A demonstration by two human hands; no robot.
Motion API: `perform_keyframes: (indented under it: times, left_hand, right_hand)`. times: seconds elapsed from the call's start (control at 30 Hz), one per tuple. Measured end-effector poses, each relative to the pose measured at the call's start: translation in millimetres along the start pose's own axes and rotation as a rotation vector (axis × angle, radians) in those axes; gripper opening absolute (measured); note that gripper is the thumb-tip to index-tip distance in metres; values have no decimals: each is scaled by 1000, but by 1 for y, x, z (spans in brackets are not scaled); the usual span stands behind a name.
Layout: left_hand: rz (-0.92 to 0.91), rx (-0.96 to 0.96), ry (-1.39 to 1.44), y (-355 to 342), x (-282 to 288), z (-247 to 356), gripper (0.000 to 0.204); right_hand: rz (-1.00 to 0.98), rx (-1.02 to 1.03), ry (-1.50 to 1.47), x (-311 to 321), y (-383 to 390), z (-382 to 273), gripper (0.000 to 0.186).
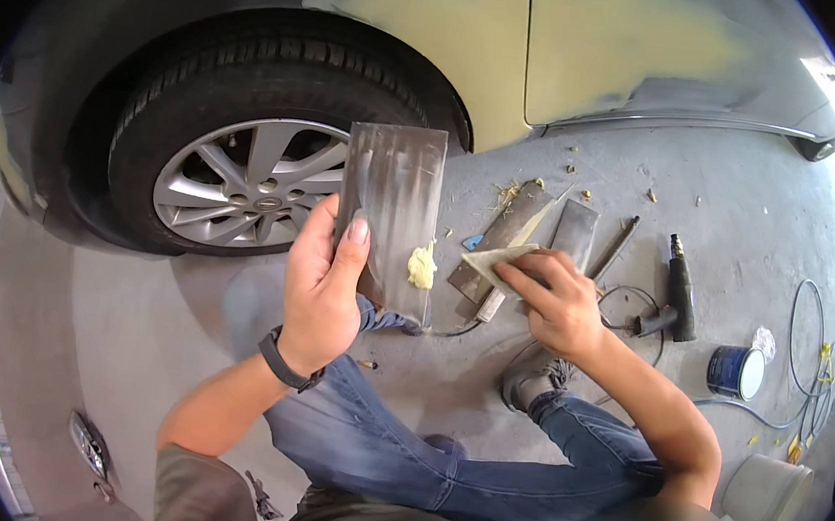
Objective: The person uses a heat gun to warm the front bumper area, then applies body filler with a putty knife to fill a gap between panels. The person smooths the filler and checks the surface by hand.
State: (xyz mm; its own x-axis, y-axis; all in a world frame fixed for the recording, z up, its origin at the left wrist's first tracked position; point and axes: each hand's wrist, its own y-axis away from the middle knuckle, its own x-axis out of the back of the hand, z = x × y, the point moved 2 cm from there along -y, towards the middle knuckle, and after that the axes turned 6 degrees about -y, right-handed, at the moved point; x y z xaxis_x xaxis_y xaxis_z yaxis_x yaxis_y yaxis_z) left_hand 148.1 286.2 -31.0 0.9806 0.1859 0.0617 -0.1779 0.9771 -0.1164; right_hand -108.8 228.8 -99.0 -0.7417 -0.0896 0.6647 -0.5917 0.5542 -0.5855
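Observation:
My left hand (326, 287) grips a flat grey metal plate (395, 183) by its left edge, thumb on top. A lump of pale yellow putty (422, 266) sits near the plate's lower right side. To the right, my right hand (562, 305) pinches a thin putty spreader (496, 260) smeared with pale paste. The spreader is apart from the plate. Beyond both hands stands a dark car with yellow filler (431, 21) over its fender and more filler on the door (640, 41).
Below the fender is the car's wheel (269, 186). On the grey floor lie a dirty flat plate (516, 225), a second plate (578, 231), a black power tool (679, 291) and yellow scraps. At right are a blue can (728, 371), a hose (764, 422) and a white bucket (761, 500).

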Motion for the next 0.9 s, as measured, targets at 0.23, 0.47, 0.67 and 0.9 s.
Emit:
perform_keyframes:
  times: [0.23,0.47,0.67,0.9]
  left_hand:
    - [47,-164,-686,-28,-23,-21,24]
    - [-11,94,-694,-26,-9,-49,31]
    - [-62,300,-235,-20,-27,-61,34]
    - [294,350,72,-31,-40,-22,25]
  right_hand:
    - [-52,101,102,-19,-25,5,36]
    - [-460,-664,1,-91,45,143,36]
    - [337,-1043,-1008,-72,23,106,30]
    - [314,-1065,-1218,-87,-19,71,40]
